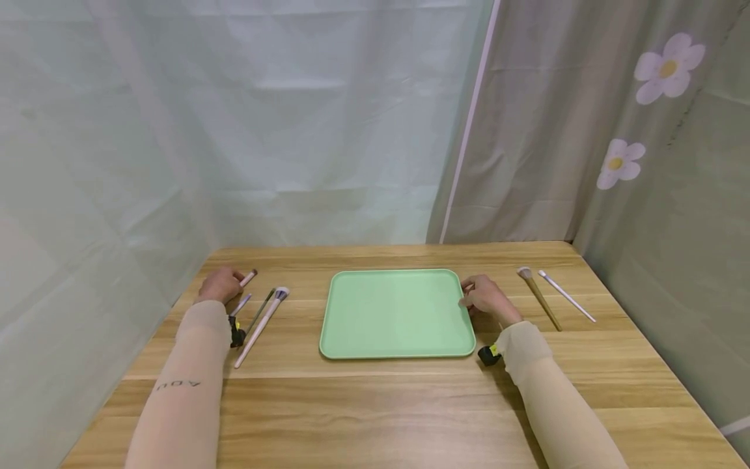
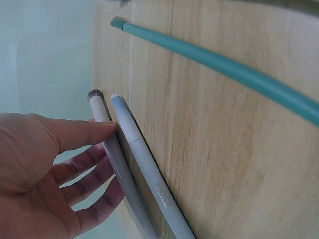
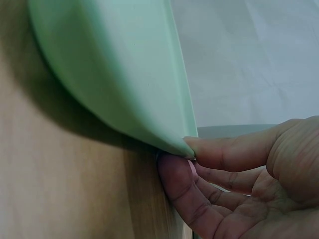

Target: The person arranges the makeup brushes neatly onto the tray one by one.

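At the left of the table, my left hand point(image 1: 219, 284) pinches a pale makeup brush point(image 2: 118, 159) with short dark bristles between thumb and fingers. Beside it lies a second pale makeup brush point(image 2: 152, 172) with lettering on its handle, and farther over a teal-handled brush point(image 2: 209, 62). A larger makeup brush point(image 1: 259, 331) with a pale pink handle lies to their right. My right hand point(image 1: 487, 296) pinches the right rim of a light green tray point(image 1: 398, 316), thumb on top and index finger underneath, as the right wrist view shows.
Right of the tray lie a fluffy makeup brush point(image 1: 541, 299) with a brown handle and a slim white brush point(image 1: 567, 296). Pale curtains point(image 1: 328, 130) hang behind the wooden table point(image 1: 375, 410) and along both sides.
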### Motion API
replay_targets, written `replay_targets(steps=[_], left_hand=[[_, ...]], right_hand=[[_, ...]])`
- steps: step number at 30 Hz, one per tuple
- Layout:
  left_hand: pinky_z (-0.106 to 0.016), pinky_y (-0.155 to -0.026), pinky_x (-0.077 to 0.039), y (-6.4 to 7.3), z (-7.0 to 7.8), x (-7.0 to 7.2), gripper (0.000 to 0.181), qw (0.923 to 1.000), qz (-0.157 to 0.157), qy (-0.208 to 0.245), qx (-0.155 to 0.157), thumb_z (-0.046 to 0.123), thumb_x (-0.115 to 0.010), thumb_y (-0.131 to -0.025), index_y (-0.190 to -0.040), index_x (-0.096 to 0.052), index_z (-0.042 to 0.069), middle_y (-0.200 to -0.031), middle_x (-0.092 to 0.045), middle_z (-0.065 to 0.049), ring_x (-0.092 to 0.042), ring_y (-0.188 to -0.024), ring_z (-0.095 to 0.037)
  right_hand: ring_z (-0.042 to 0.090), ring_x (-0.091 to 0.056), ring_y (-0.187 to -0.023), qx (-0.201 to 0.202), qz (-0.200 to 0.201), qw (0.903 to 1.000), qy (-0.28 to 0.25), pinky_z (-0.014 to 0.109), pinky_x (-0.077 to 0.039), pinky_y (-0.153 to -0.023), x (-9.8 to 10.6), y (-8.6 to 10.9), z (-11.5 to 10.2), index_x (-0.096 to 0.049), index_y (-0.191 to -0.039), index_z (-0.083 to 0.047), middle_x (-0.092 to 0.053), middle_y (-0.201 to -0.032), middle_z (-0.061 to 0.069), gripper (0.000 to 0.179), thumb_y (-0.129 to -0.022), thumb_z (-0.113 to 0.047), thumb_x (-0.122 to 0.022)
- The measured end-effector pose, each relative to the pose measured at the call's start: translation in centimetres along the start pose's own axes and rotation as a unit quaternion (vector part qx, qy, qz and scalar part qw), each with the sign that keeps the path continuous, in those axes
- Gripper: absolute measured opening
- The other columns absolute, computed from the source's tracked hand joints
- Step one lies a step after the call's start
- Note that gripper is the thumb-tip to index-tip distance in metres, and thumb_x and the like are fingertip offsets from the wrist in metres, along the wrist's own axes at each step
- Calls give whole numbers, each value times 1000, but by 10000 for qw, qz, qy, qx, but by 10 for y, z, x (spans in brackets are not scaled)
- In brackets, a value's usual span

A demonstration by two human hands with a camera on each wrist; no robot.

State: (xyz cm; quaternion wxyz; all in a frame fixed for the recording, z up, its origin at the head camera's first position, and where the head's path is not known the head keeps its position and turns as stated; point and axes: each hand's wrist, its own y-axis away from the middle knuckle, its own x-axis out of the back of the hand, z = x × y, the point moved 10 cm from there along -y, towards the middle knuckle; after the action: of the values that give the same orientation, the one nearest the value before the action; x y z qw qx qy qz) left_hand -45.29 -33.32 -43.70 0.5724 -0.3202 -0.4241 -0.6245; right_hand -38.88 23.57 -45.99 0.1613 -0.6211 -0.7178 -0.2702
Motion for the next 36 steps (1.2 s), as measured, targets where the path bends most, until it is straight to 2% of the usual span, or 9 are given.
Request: replay_targets(steps=[10,15,17,19,24,28,36], left_hand=[[-57,-89,-48,4,-3,3,38,9999,107,106,51,2,-51,-98,-133,-58,-11,-125,-59,-36,-55,-103,-46],[-49,-76,-53,7,-3,6,44,9986,35,473,222,0,-50,-97,-140,-54,-7,-124,-59,-34,-57,-96,-43],[-47,-75,-55,7,-2,8,46,9981,29,552,263,-1,-49,-98,-144,-52,-5,-125,-58,-34,-57,-96,-41],[-50,-80,-55,7,3,13,45,9986,120,500,145,0,-47,-99,-144,-52,-6,-127,-57,-34,-56,-100,-42],[-60,-93,-49,7,19,27,39,9981,469,62,-383,4,-51,-101,-136,-57,-11,-128,-58,-37,-55,-110,-49],[-60,-91,-50,7,26,28,38,9977,468,16,-500,6,-53,-103,-136,-58,-12,-127,-59,-37,-57,-111,-50],[-58,-86,-51,7,40,35,36,9939,746,-66,-803,9,-60,-101,-131,-63,-10,-123,-63,-35,-60,-107,-49]], right_hand=[[22,-63,-69,78,30,10000,39,34,-61,-64,-1,0,-4,-55,-134,17,-60,-97,21,44,-92,9,-67],[21,-64,-69,72,-15,10000,-20,34,-61,-65,0,1,-5,-53,-134,18,-60,-99,21,45,-93,8,-66],[21,-64,-69,47,-4,10000,-11,34,-61,-65,0,1,-5,-54,-134,17,-60,-99,21,44,-93,8,-66],[21,-64,-69,60,-1,10000,18,34,-62,-65,1,1,-5,-54,-134,17,-60,-99,22,44,-92,9,-66],[21,-64,-69,110,10,9998,136,34,-62,-65,1,1,-5,-56,-132,18,-59,-97,21,42,-92,9,-67],[21,-64,-69,91,-19,9999,144,34,-62,-64,0,1,-3,-55,-132,18,-59,-96,20,42,-92,9,-67],[24,-64,-75,117,-29,9997,192,36,-62,-65,0,2,-4,-54,-134,18,-59,-99,22,45,-93,8,-67]])
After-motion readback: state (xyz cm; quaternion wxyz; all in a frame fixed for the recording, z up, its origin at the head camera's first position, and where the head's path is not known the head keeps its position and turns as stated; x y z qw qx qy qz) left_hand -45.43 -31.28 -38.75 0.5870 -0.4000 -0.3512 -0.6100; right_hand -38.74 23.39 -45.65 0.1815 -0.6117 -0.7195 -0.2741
